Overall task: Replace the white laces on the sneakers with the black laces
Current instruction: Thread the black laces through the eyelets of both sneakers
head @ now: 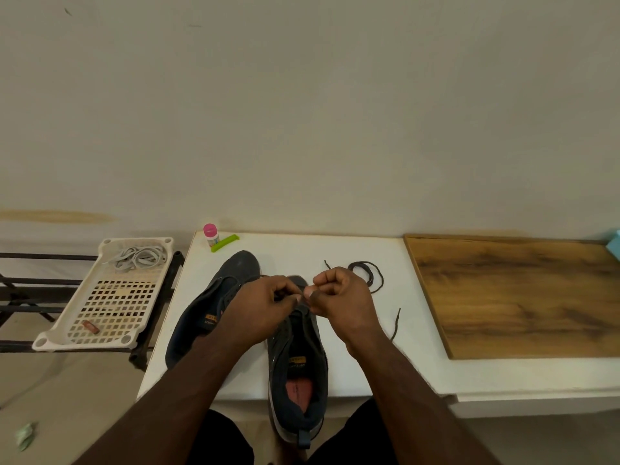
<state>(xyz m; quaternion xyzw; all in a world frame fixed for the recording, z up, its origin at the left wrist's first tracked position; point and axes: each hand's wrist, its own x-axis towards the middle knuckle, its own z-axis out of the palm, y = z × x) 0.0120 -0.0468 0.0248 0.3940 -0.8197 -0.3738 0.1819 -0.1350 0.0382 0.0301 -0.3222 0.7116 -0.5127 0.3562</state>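
Two dark sneakers lie on the white table (335, 250). The left sneaker (214, 297) lies angled away. The right sneaker (298, 364) points away from me, its heel over the table's front edge. Over its eyelets my left hand (261, 303) and my right hand (339, 297) meet with curled fingers, each pinching a black lace. A loose end of that lace (396, 323) trails right of my right wrist. A second black lace (367, 273) lies coiled behind my right hand. The white laces (139, 258) sit bundled in a cream basket (104, 344).
The perforated cream basket rests on a dark rack (157, 317) left of the table. A pink-capped bottle (210, 234) and a green clip (224, 242) stand at the table's back. A wooden board (523, 297) covers the right side. Crumpled paper (25, 434) lies on the floor.
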